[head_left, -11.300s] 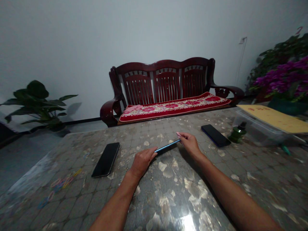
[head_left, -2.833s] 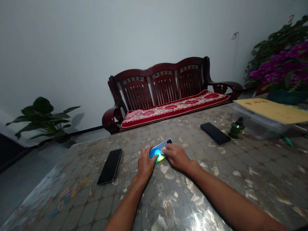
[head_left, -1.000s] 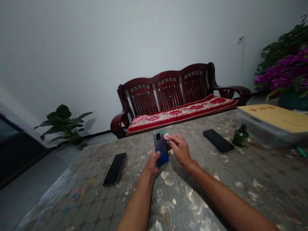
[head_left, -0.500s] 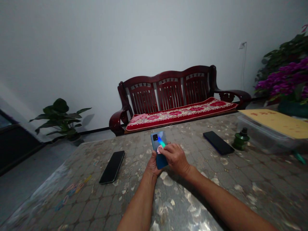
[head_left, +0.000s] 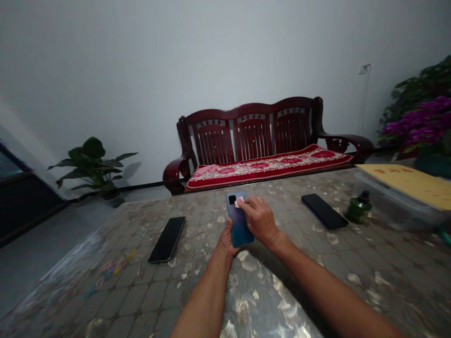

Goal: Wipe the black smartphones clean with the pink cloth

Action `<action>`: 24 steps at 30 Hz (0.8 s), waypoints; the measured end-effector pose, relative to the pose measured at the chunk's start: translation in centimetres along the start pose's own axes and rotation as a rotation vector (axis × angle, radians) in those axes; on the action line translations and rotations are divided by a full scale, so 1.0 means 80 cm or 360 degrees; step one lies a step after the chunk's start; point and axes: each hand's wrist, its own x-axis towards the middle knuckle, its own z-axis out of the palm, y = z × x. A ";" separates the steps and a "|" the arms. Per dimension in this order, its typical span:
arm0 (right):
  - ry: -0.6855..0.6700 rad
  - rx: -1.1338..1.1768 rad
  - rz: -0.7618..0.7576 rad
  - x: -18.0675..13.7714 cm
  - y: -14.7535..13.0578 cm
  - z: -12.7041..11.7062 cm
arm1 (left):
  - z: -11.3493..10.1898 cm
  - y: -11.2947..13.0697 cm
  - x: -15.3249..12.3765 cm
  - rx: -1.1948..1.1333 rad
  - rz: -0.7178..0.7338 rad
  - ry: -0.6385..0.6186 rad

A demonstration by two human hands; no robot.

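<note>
My left hand point(head_left: 226, 240) grips a blue phone point(head_left: 238, 224) from below and holds it upright above the table, its back and camera turned toward me. My right hand point(head_left: 260, 218) is closed in a pinch on a small pink-white wipe point(head_left: 239, 202), pressed against the phone's back near the camera. Both forearms reach in from the bottom of the view.
A patterned glossy table point(head_left: 317, 263) carries a black phone point(head_left: 167, 239) at the left and another dark phone point(head_left: 324, 217) at the right. A green bottle point(head_left: 358, 207) stands beside a clear plastic box point(head_left: 394, 206) under yellow paper. Coloured rubber bands point(head_left: 112, 271) lie near the left edge. Behind stands a wooden bench point(head_left: 257, 141).
The phone was lifted off the table and stood upright in my left hand. In the last half second my right hand slid the wipe up the phone's back toward the camera.
</note>
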 end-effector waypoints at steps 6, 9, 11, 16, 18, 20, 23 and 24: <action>-0.0032 0.0042 -0.0454 -0.041 -0.016 0.005 | 0.001 0.001 0.000 -0.0036 0.0077 0.0017; -0.0027 0.0046 -0.0476 -0.034 -0.012 0.001 | -0.006 0.000 0.001 -0.0060 0.0071 0.0039; 0.0019 0.0013 -0.0321 -0.019 -0.006 -0.004 | -0.013 -0.003 0.001 -0.0060 0.0055 0.0025; 0.0065 -0.0046 -0.0135 -0.003 -0.003 -0.008 | -0.021 -0.007 0.001 -0.0028 0.0040 -0.0012; 0.0043 -0.0008 -0.0191 -0.016 -0.009 -0.004 | -0.016 -0.004 -0.001 -0.0016 0.0033 -0.0014; 0.0010 0.0049 -0.0297 -0.034 -0.016 0.000 | -0.009 0.001 -0.002 0.0015 0.0032 -0.0021; -0.0044 0.0103 -0.0464 -0.052 -0.023 0.002 | 0.003 0.007 -0.004 0.0074 0.0048 -0.0041; -0.0051 0.0111 -0.0491 -0.052 -0.024 0.001 | 0.005 0.008 -0.004 0.0075 0.0058 -0.0039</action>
